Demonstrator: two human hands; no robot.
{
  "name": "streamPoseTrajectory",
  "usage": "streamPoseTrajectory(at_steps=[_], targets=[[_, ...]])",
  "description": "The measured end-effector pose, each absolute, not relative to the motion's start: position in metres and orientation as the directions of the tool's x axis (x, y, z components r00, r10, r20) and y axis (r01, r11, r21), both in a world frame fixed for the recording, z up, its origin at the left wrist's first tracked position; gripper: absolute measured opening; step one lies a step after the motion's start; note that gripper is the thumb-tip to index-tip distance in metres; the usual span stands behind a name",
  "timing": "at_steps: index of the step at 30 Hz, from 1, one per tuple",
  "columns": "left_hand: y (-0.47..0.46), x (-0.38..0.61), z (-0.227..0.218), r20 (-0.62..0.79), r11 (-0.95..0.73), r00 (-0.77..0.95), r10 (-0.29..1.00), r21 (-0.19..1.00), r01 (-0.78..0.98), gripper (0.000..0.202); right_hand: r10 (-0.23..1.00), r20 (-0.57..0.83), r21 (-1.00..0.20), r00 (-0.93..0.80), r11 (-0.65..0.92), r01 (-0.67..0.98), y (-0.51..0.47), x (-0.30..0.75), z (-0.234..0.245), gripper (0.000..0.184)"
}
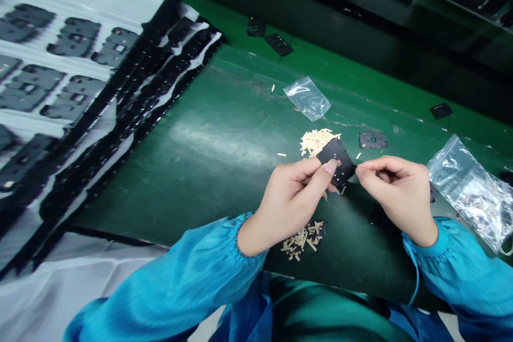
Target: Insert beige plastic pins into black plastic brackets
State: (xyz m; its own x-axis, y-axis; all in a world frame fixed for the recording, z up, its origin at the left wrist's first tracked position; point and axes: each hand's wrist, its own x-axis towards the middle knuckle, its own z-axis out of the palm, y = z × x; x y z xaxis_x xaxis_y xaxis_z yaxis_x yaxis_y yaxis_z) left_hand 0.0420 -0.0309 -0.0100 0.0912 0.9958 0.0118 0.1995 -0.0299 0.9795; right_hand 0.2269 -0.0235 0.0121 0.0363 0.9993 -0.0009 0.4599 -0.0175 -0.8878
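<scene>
My left hand [294, 200] grips a thin black plastic plate [340, 168] with small holes, thumb on its face. The plate is tilted above the green bench. My right hand [395, 187] is closed in a pinch at the plate's right corner; a tiny dark bit shows at the fingertips, too small to name. Just behind the plate lies a pile of small cream-coloured strips [316, 140]. Below my left wrist is a second heap of cream and dark strips [302, 239]. A similar black plate [373, 140] lies flat beyond my right hand.
Stacked trays [132, 112] of black plates on white sheets fill the left side. An unfilled zip bag [308, 99] lies behind the pile, and a zip bag with small parts [476, 197] at right. More black plates [279, 44] lie along the back of the green bench [200, 133].
</scene>
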Motion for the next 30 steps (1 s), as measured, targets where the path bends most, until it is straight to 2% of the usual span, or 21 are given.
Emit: streamPoseTrajectory(at_steps=[19,26,30], targets=[[-0.033,0.042,-0.0072,0.04,-0.064,0.115,0.993,0.974,0.215,0.039,0.999,0.024,-0.871,0.03,0.006,0.491,-0.0254,0.2254,0.0069,0.011],[-0.0349,0.0383,-0.0121,0.122,-0.16,0.173,0.977,0.961,0.226,0.035,0.997,0.07,-0.857,0.045,0.037,0.514,-0.0263,0.2262,0.007,0.011],[-0.0339,0.0358,-0.0119,0.177,-0.223,0.197,0.964,0.946,0.236,0.033,0.999,0.02,-0.878,0.035,0.001,0.478,-0.0251,0.2262,0.0081,0.008]])
